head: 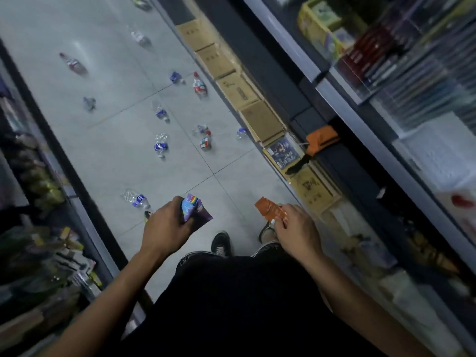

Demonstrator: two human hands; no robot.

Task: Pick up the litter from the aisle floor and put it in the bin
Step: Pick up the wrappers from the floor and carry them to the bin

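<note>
Grey tiled aisle floor (108,155) between shelves; I count crushed bottles (161,146) scattered ahead, cardboard boxes (238,90) lining the right. Left hand (167,228): fingers curled round a purple wrapper (193,207). Right hand (296,230): fingers pinching an orange wrapper (270,211). I see no bin.

blurred: shelf goods (38,253), far litter (140,38) | hidden: purple packet (192,208) partly under left hand (167,225) | cut off: top-edge wrapper (140,1) | unreadable: carton (237,90) print
</note>
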